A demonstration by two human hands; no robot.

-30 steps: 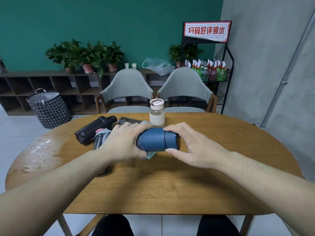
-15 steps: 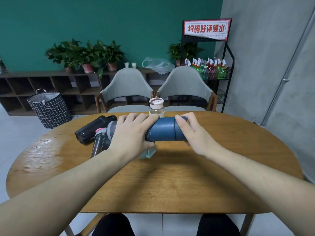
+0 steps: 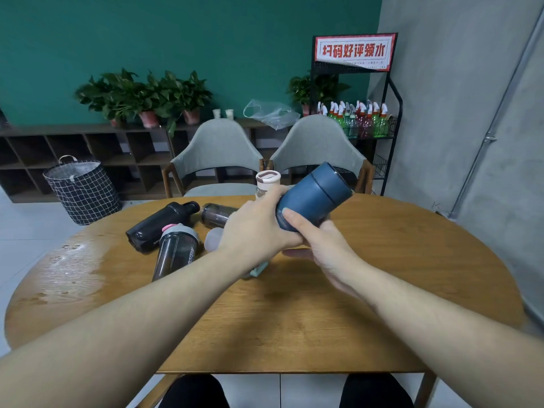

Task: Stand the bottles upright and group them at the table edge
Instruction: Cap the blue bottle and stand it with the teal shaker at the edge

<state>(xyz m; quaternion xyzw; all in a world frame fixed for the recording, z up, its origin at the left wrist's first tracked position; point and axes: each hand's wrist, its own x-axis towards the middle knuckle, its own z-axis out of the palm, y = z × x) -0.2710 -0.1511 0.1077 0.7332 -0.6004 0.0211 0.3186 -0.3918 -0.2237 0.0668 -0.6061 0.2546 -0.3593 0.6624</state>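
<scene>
A: What lies at the left of the table (image 3: 412,290)?

B: A black bottle (image 3: 160,223) on its side, and just beside it a dark shaker (image 3: 175,251) with a grey lid — also lying down. A third dark bottle (image 3: 216,214) lies behind.

A: And the hands?

B: The left hand (image 3: 256,234) and right hand (image 3: 321,245) are both wrapped round the blue bottle (image 3: 313,197) — tilted, lifted off the wood. Behind it a pink-capped bottle (image 3: 266,181) stands upright.

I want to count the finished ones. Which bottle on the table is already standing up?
Only the clear bottle with the pink cap, standing behind the hands. The black ones lie down, and the blue bottle is held tilted.
</scene>
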